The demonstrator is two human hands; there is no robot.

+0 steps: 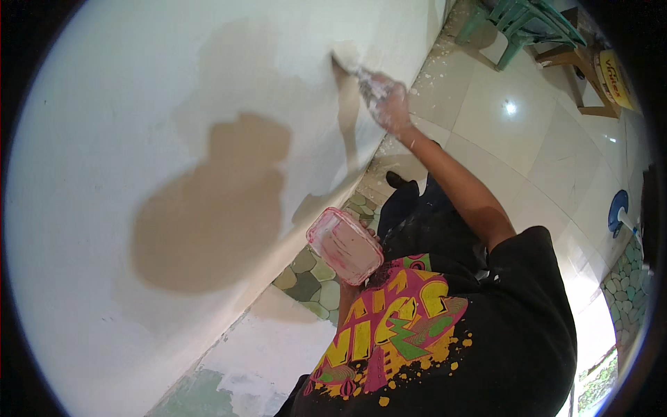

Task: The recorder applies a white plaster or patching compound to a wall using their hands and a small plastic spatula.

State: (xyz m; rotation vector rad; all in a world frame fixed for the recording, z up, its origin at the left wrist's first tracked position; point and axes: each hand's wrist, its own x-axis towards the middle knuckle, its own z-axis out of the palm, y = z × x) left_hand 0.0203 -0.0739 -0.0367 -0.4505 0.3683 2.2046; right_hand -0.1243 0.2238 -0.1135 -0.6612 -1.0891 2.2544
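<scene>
My right hand [389,104], smeared with white, is wrapped round a tool with a dark blade [338,63], apparently a scraper or putty knife, against the white wall [90,174]. A slightly different pale patch shows on the wall around the blade, and shadows fall across it. My left hand [369,231] holds a rectangular plastic tub [344,245] from behind, low beside my torso. The tub is pinkish, with red streaks and pale material inside. Most of my left hand is hidden by it.
A speckled tile floor [500,132] runs along the wall's base, with pebble-patterned tiles [306,281] and a patched strip [243,361]. At the upper right stand a green plastic chair [517,31], a wooden stool [580,110] and a yellow bucket [611,73]. A blue round object with a handle [617,208] lies at the right.
</scene>
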